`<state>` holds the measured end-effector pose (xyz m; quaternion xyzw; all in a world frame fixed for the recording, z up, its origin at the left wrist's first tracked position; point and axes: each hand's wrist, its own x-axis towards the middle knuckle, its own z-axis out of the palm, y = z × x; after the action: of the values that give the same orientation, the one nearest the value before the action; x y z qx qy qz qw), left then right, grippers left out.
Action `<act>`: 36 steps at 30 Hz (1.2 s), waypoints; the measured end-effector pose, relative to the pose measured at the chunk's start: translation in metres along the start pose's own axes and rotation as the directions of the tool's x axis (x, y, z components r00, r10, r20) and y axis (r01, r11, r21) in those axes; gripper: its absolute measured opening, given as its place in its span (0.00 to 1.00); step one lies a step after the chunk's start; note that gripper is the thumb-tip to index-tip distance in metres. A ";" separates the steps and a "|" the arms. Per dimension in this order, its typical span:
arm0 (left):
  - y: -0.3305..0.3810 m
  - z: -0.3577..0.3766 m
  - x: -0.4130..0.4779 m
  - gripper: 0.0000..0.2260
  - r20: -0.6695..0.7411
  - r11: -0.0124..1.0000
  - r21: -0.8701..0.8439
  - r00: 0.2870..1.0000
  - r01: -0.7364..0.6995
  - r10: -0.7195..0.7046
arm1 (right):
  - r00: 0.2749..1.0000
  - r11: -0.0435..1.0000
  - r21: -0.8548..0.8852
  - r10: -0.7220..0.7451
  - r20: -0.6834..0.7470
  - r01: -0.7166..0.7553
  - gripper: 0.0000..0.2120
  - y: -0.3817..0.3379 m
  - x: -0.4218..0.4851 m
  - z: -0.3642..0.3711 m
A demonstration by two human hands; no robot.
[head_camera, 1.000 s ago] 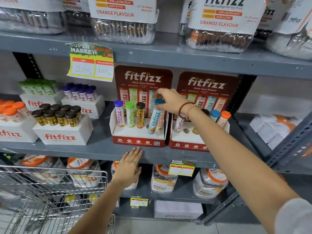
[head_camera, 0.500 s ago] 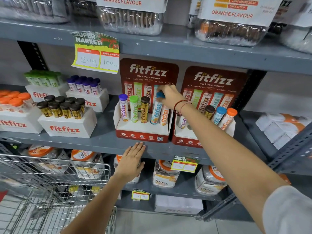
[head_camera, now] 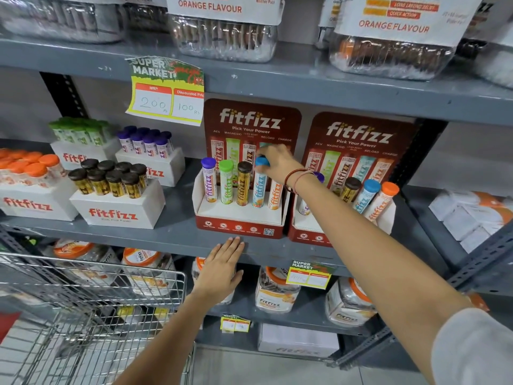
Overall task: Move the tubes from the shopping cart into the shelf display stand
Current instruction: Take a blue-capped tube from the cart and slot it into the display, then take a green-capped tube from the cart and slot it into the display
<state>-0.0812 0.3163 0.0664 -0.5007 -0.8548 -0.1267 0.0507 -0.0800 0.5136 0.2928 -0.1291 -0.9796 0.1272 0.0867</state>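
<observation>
A red fitfizz display stand point(head_camera: 238, 227) stands on the middle shelf. It holds a purple-capped, a green-capped, a dark-capped, a blue-capped and an orange-labelled tube side by side. My right hand point(head_camera: 277, 163) is shut on the cap of the blue-capped tube point(head_camera: 259, 190), which stands upright in its hole, fourth from the left. My left hand point(head_camera: 222, 269) lies flat and open against the shelf's front edge, just below the stand. The wire shopping cart point(head_camera: 91, 301) fills the lower left; I cannot make out any tubes in it.
A second red display stand point(head_camera: 308, 234) to the right holds several tubes, partly behind my right arm. White fitfizz boxes point(head_camera: 116, 212) of tubes sit on the shelf's left. Jars line the shelf below, plastic tubs the shelf above. A yellow price tag point(head_camera: 166, 91) hangs overhead.
The blue-capped tube has gone from tilted above the stand to upright and seated in its hole, with my right hand still on its cap. My left hand has stayed at the shelf edge.
</observation>
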 end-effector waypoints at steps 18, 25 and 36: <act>-0.011 -0.027 -0.024 0.22 -0.119 0.976 -0.202 0.987 0.081 -0.106 | 0.887 0.994 0.107 0.032 -0.460 0.019 0.11 -0.007 -0.039 0.043; -0.060 -0.045 -0.113 0.20 -0.165 0.878 -0.261 0.877 0.402 -0.451 | 0.906 0.949 0.192 -0.162 -0.390 0.252 0.06 -0.092 -0.070 0.140; -0.067 -0.007 -0.272 0.20 0.071 0.587 -0.248 0.619 0.770 -0.782 | 0.744 0.911 0.212 -0.412 0.527 0.354 0.07 -0.186 -0.107 0.334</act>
<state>-0.0057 0.0542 0.0040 -0.0768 -0.9621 -0.2559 -0.0545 -0.0885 0.2350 0.0108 0.1222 -0.9591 0.1867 -0.1741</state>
